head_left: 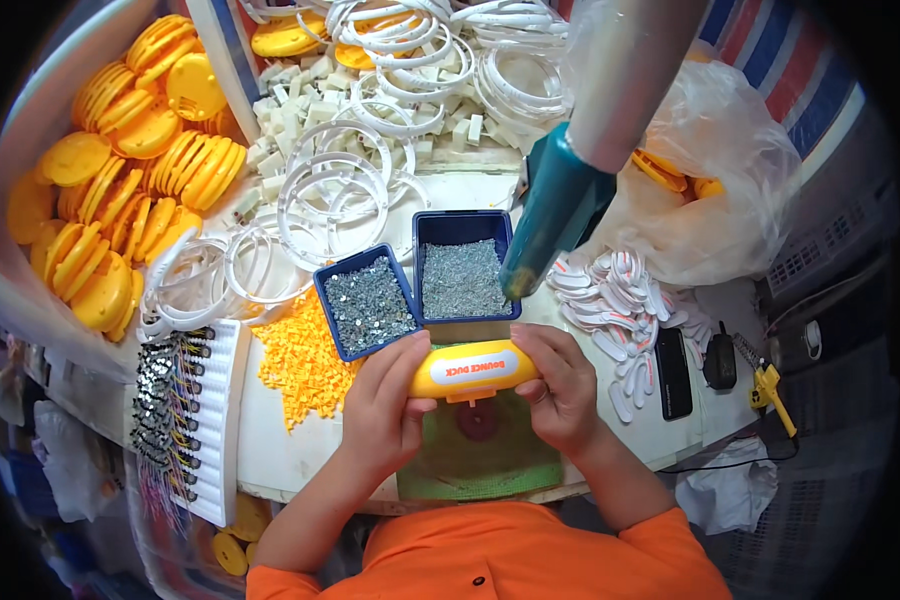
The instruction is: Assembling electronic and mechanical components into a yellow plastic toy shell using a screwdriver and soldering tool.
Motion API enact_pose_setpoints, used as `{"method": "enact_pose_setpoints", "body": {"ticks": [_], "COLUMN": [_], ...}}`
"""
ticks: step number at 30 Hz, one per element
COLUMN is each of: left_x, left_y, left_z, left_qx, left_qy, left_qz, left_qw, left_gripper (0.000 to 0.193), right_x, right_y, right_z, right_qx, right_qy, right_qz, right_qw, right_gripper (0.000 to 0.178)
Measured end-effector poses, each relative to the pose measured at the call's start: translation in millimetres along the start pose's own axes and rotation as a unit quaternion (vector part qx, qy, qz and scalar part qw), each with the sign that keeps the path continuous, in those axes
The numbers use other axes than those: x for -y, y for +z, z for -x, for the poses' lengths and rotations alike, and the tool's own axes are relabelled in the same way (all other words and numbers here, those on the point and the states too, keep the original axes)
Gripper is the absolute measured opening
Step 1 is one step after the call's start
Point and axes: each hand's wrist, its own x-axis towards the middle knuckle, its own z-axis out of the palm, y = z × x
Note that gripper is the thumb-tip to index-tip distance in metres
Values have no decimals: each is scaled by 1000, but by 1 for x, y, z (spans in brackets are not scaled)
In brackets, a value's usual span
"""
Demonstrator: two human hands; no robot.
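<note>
Between my two hands is a yellow plastic toy housing (475,368) with rounded ends, a white oval label on its upper face and a small tab on its near edge. My left hand (382,402) grips its left end with fingers and thumb; my right hand (562,388) grips the right end. It is held over a green mat (485,460) near the table's front edge. Just beyond my hands stand two dark blue trays: a smaller tray (342,352) of small metal screws and a larger tray (417,222) of finer metal pieces.
A teal-and-grey cylindrical tool (560,200) hangs over the larger tray. Leftward are small yellow pieces (308,365), a white foam block (220,420) with wired parts and stacked yellow discs (195,165). White rings (332,190) lie behind. White oval pieces (620,300) and a black phone (673,372) lie right.
</note>
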Motion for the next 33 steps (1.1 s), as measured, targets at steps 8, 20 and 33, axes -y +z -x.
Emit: {"method": "enact_pose_setpoints", "body": {"ticks": [8,20,33], "left_x": [-6,-28,-28], "left_y": [-11,-20,-18], "left_z": [3,87,107], "left_qx": [41,199,209], "left_qy": [103,252,236], "left_qz": [-81,-66,-76], "left_qw": [991,945,946], "left_gripper": [50,22,24], "right_x": [3,-15,-8], "right_y": [-7,-45,-24], "right_z": [6,24,30], "right_qx": [12,211,326], "right_qy": [-89,22,50], "right_qz": [77,-34,-26], "right_qw": [993,977,944], "right_gripper": [59,57,46]}}
